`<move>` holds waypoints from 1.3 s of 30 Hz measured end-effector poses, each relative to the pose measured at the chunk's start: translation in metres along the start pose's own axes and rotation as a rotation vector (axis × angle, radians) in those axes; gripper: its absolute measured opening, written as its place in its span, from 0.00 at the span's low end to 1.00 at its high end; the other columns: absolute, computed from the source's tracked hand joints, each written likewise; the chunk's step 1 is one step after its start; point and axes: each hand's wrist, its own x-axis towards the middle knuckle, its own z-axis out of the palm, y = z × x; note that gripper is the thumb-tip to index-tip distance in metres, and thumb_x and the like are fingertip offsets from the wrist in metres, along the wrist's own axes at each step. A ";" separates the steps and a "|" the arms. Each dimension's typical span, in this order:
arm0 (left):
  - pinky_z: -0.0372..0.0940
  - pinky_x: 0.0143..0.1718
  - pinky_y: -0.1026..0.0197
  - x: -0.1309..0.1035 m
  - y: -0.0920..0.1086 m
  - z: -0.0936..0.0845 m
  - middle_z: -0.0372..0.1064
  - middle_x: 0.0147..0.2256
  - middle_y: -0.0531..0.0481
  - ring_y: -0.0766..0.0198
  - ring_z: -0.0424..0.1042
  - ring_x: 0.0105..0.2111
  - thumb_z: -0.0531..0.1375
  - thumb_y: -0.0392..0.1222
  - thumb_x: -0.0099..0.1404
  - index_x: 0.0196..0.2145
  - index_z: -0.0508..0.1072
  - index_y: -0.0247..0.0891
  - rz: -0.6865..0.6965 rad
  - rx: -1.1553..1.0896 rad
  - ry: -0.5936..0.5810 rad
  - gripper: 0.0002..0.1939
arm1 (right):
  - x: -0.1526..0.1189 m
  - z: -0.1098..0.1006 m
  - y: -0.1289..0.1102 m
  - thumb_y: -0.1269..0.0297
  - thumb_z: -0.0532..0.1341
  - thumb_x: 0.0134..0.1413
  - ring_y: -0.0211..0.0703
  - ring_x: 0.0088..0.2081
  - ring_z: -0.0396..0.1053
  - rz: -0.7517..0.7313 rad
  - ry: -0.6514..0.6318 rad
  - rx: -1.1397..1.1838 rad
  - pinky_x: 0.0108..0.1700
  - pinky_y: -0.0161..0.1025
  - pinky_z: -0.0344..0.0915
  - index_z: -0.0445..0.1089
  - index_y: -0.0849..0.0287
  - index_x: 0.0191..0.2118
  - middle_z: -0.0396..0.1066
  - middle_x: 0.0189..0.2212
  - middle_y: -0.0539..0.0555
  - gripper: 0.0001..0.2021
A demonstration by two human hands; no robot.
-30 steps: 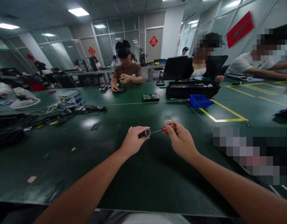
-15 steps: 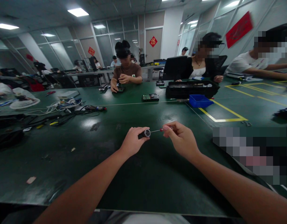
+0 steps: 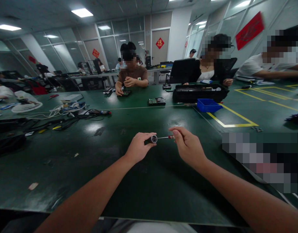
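Observation:
A short black cylinder (image 3: 153, 139) with a silver-rimmed round end is gripped between the thumb and fingers of my left hand (image 3: 138, 147). Its open-looking end faces right and toward me; what it belongs to I cannot make out. My right hand (image 3: 190, 144) is closed on a screwdriver (image 3: 171, 137) with a red collar, most of its handle hidden in the palm. The thin metal shaft points left, its tip at the cylinder's rimmed end. Both hands are above the dark green tabletop (image 3: 144, 191).
A green circuit-board device (image 3: 157, 101) lies ahead, near a blue bin (image 3: 208, 105) and a long black tray (image 3: 199, 93). Cables and tools (image 3: 73, 113) clutter the left. Across the table a person (image 3: 133, 76) works on a small dark object. A blurred-out patch (image 3: 258, 161) covers the right.
The right hand's fingers have shifted on the screwdriver, with the index finger now straighter above the handle. Its tip stays at the cylinder, and my left hand keeps its hold.

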 end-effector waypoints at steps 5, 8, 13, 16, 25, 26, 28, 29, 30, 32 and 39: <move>0.62 0.57 0.49 0.001 0.001 -0.002 0.74 0.51 0.48 0.55 0.71 0.52 0.67 0.36 0.62 0.53 0.75 0.45 -0.004 -0.015 0.020 0.21 | -0.002 0.000 -0.003 0.58 0.49 0.68 0.44 0.27 0.69 -0.047 -0.042 -0.003 0.30 0.41 0.61 0.68 0.56 0.51 0.73 0.29 0.52 0.15; 0.62 0.57 0.49 0.000 0.001 -0.001 0.74 0.50 0.49 0.56 0.71 0.51 0.67 0.37 0.62 0.53 0.75 0.45 -0.002 -0.005 0.002 0.21 | -0.003 -0.001 -0.005 0.55 0.48 0.69 0.43 0.24 0.67 -0.022 -0.044 -0.030 0.28 0.41 0.59 0.70 0.55 0.48 0.73 0.28 0.52 0.17; 0.62 0.56 0.49 0.001 -0.001 -0.001 0.74 0.51 0.50 0.55 0.70 0.52 0.66 0.39 0.63 0.54 0.74 0.46 0.011 0.019 -0.014 0.21 | -0.003 0.003 -0.003 0.58 0.56 0.65 0.47 0.34 0.73 0.004 0.049 0.077 0.37 0.44 0.66 0.66 0.56 0.48 0.75 0.33 0.55 0.12; 0.61 0.56 0.50 0.001 -0.002 -0.001 0.74 0.51 0.50 0.56 0.70 0.52 0.66 0.39 0.63 0.54 0.73 0.46 0.018 0.025 -0.017 0.21 | 0.002 0.006 0.003 0.54 0.59 0.61 0.48 0.37 0.74 0.101 0.069 0.267 0.42 0.46 0.68 0.69 0.57 0.43 0.76 0.36 0.57 0.12; 0.55 0.61 0.43 0.001 0.000 -0.004 0.72 0.53 0.50 0.55 0.68 0.54 0.64 0.39 0.65 0.55 0.72 0.48 0.043 0.044 -0.072 0.20 | 0.019 0.009 0.024 0.49 0.62 0.56 0.44 0.28 0.69 0.385 0.027 0.809 0.37 0.47 0.71 0.68 0.55 0.32 0.67 0.25 0.50 0.14; 0.55 0.61 0.43 0.001 0.000 -0.004 0.72 0.53 0.50 0.54 0.68 0.54 0.64 0.40 0.65 0.55 0.72 0.48 0.043 0.049 -0.071 0.21 | 0.019 0.009 0.025 0.49 0.62 0.57 0.44 0.29 0.69 0.366 0.047 0.795 0.37 0.46 0.71 0.69 0.55 0.33 0.69 0.26 0.51 0.14; 0.54 0.61 0.42 0.001 0.000 -0.004 0.73 0.52 0.51 0.54 0.68 0.53 0.65 0.40 0.65 0.55 0.72 0.48 0.047 0.059 -0.069 0.21 | 0.016 0.011 0.027 0.50 0.61 0.59 0.43 0.31 0.70 0.313 0.069 0.740 0.38 0.44 0.70 0.70 0.56 0.37 0.71 0.29 0.52 0.13; 0.54 0.61 0.42 0.001 0.000 -0.004 0.73 0.52 0.50 0.54 0.68 0.53 0.65 0.41 0.64 0.55 0.72 0.48 0.047 0.062 -0.068 0.21 | 0.015 0.011 0.027 0.51 0.61 0.60 0.43 0.32 0.70 0.280 0.077 0.694 0.38 0.44 0.69 0.70 0.57 0.38 0.72 0.30 0.52 0.13; 0.54 0.61 0.42 0.001 0.000 -0.003 0.73 0.52 0.50 0.55 0.68 0.53 0.65 0.41 0.64 0.55 0.72 0.48 0.045 0.063 -0.070 0.21 | 0.013 0.011 0.026 0.51 0.60 0.61 0.42 0.32 0.70 0.243 0.080 0.637 0.38 0.43 0.69 0.71 0.57 0.38 0.72 0.31 0.52 0.13; 0.54 0.61 0.43 0.001 0.000 -0.003 0.73 0.52 0.50 0.54 0.68 0.53 0.65 0.41 0.64 0.55 0.72 0.48 0.042 0.061 -0.075 0.21 | 0.011 0.010 0.022 0.52 0.58 0.63 0.42 0.32 0.71 0.178 0.076 0.520 0.39 0.44 0.68 0.71 0.57 0.39 0.73 0.30 0.52 0.13; 0.55 0.61 0.42 0.000 0.000 -0.002 0.74 0.51 0.50 0.54 0.69 0.51 0.66 0.40 0.63 0.55 0.73 0.48 0.012 0.065 -0.044 0.22 | 0.007 -0.002 0.005 0.50 0.60 0.61 0.45 0.29 0.74 0.084 0.023 0.195 0.34 0.43 0.67 0.73 0.57 0.37 0.76 0.27 0.52 0.15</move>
